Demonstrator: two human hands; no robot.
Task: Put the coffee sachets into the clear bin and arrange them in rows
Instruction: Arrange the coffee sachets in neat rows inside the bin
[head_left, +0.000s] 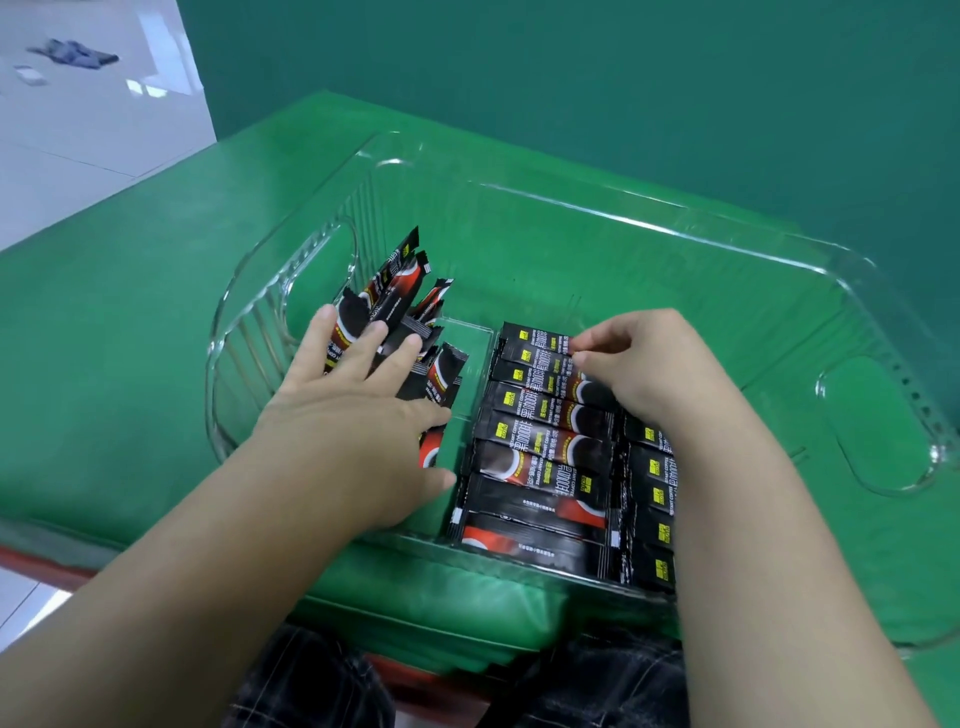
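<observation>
A clear plastic bin (649, 228) sits on the green table. Inside it, black-and-red coffee sachets lie flat in a neat row (540, 452) near the front wall, with a second row (649, 499) to its right, partly hidden under my right forearm. A loose, untidy pile of sachets (400, 296) leans against the bin's left wall. My left hand (358, 410) rests on this pile with fingers spread and straight. My right hand (639, 364) pinches the edge of the farthest sachet (535, 338) of the row between thumb and fingertips.
The right half of the bin floor (727, 322) holds no sachets. Cut-out handles sit in the bin's left (317, 270) and right (878, 426) ends. A green cloth (130, 312) covers the table, with a white floor (78, 130) beyond its left edge.
</observation>
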